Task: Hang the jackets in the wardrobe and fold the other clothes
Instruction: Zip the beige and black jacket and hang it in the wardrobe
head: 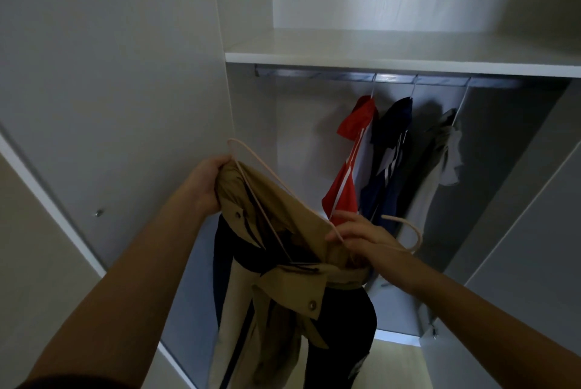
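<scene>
Jacket: tan jacket is held in mid-air in front of the open wardrobe, below the rail. Most of it droops between the forearms.
Hanger: pink hanger is partly inside the collar opening. One arm tip pokes out top-left; the hook sticks out right, past the right hand.
Left hand: left hand has its fingers curled round the jacket's shoulder edge, touching the hanger's upper tip.
Right hand: right hand has its fingers pinching the hanger at the neck, just under the hook.
Long axis: hanger runs upper-left to lower-right, tilted, with the hook at the low end.
Key relation: rail sits above and beyond both hands. The right hand is nearer the hook.
Rail load: red top, navy top and grey top hang toward the right, with a bare stretch to the left of the red one.
Read: jacket doesn't look seated on the hanger yet. Likely next is to seat the shoulders, level the hanger, then lift the hook to the bare stretch.
Risk: fabric may slide off the low side.
</scene>
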A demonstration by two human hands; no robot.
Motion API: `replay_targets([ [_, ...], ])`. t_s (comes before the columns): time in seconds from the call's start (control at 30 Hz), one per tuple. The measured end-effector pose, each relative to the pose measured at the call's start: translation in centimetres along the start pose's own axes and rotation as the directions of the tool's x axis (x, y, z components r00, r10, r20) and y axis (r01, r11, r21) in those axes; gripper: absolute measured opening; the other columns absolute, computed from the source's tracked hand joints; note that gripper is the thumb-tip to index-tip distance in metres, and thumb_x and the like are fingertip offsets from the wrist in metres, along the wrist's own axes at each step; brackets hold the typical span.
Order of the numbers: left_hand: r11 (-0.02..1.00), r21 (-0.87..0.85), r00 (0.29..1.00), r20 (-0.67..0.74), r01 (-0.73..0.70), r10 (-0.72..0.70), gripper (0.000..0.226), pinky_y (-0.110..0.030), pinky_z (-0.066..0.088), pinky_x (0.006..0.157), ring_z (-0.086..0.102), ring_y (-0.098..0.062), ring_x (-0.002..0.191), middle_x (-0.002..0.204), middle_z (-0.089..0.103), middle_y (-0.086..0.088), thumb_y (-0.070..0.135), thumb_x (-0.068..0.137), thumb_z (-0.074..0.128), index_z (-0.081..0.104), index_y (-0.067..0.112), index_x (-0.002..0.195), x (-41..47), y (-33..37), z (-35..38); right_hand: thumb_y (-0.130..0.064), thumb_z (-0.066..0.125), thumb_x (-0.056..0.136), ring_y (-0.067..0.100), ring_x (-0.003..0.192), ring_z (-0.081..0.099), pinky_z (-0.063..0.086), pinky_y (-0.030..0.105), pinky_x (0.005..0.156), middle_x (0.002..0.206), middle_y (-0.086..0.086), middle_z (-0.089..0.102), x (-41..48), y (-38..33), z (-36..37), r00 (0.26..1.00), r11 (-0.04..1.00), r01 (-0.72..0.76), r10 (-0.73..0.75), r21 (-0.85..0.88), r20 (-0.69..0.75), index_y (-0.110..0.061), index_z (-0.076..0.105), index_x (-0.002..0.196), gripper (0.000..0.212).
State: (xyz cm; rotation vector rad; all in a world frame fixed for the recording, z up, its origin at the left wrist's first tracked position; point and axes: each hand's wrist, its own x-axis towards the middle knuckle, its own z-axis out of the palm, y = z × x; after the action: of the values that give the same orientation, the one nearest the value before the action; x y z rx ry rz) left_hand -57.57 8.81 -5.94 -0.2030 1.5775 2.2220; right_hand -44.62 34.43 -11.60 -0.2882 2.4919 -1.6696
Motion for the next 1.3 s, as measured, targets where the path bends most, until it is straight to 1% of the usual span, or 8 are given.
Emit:
replay_targets([
  [0.07,0.999,-0.052,1.000,0.003,-0.009,0.009,0.037,-0.027,0.055,0.051,0.068,-0.020,0.055,0.062,0.069,-0.009,0.026,0.100,0.034,0.058,0.004,0.082,0.2,0.0,-0.4,-0.019,0.047,0.097,0.010,0.137,0.024,0.034,0.023,0.108,0.150,-0.011,0.022,0.9,-0.3,0.1,0.997,0.995,-0.077,0.077,-0.067,-0.007,-0.022,0.066,0.112,0.024],
  [0.17,0.994,-0.101,0.999,-0.009,-0.036,0.035,0.037,-0.027,0.053,0.051,0.068,-0.018,0.053,0.060,0.069,-0.007,0.025,0.101,0.033,0.058,0.005,0.082,0.7,0.2,-0.7,-0.040,0.058,0.085,0.025,0.116,0.057,0.048,0.036,0.098,0.127,0.007,0.060,1.5,-0.8,-0.2,0.937,0.936,-0.342,0.333,0.081,0.104,-0.015,0.071,0.106,0.035],
  [0.33,0.989,-0.137,0.998,-0.022,-0.054,0.052,0.039,-0.023,0.052,0.047,0.066,-0.016,0.048,0.055,0.067,-0.005,0.025,0.102,0.030,0.057,0.006,0.081,1.0,-0.5,-0.7,-0.016,0.060,0.082,0.026,0.091,0.067,0.057,0.030,0.082,0.099,0.021,0.067,1.6,-0.8,0.0,0.958,0.898,-0.286,0.280,0.335,0.068,0.008,0.068,0.092,0.027],
  [0.6,0.997,0.050,0.992,-0.114,-0.052,0.057,0.037,-0.024,0.052,0.053,0.062,-0.019,0.066,0.062,0.067,-0.005,0.026,0.103,0.032,0.058,0.011,0.081,2.0,-4.8,0.2,0.002,0.042,0.078,0.022,0.058,0.049,0.043,0.033,0.064,0.051,0.006,0.051,4.2,-5.6,-1.1,0.908,0.853,-0.248,0.370,0.460,-0.197,-0.010,0.050,0.039,0.042],
  [0.8,0.991,-0.104,0.969,-0.222,0.089,-0.110,0.024,-0.031,0.049,0.059,0.050,-0.022,0.066,0.072,0.052,-0.010,0.006,0.093,0.037,0.053,0.006,0.076,2.3,-11.8,-1.1,-0.002,0.041,0.081,0.019,0.058,0.047,0.042,0.029,0.061,0.057,0.006,0.049,5.4,-7.4,-3.0,0.892,0.905,-0.229,0.343,0.359,-0.293,-0.007,0.047,0.049,0.032],
  [0.93,0.943,0.054,0.942,0.054,0.329,-0.332,0.012,-0.034,0.052,0.069,0.064,-0.024,0.075,0.082,0.067,-0.014,0.000,0.092,0.050,0.061,-0.001,0.094,0.3,-17.5,1.0,-0.006,0.040,0.087,0.014,0.051,0.046,0.040,0.024,0.055,0.048,0.000,0.049,4.9,-7.6,-3.8,0.892,0.917,-0.238,0.337,0.320,-0.302,-0.008,0.045,0.053,0.035],
  [1.2,0.932,0.225,0.863,0.364,0.284,-0.351,0.017,-0.043,0.053,0.086,0.066,-0.028,0.084,0.087,0.068,-0.012,0.011,0.097,0.050,0.065,0.007,0.092,-0.4,-19.7,9.0,-0.007,0.041,0.087,0.016,0.060,0.043,0.039,0.028,0.063,0.061,0.004,0.046,2.9,-7.5,-6.2,0.859,0.944,-0.222,0.308,0.244,-0.410,-0.009,0.045,0.056,0.032],
  [1.3,0.895,0.396,0.864,0.357,0.204,-0.355,0.013,-0.031,0.057,0.071,0.065,-0.018,0.070,0.076,0.067,-0.007,0.010,0.095,0.053,0.062,0.009,0.087,-1.0,-19.2,10.3,-0.008,0.040,0.090,0.014,0.059,0.043,0.038,0.027,0.062,0.062,0.004,0.045,2.0,-7.2,-6.7,0.850,0.939,-0.217,0.316,0.266,-0.422,-0.009,0.043,0.058,0.033],
])
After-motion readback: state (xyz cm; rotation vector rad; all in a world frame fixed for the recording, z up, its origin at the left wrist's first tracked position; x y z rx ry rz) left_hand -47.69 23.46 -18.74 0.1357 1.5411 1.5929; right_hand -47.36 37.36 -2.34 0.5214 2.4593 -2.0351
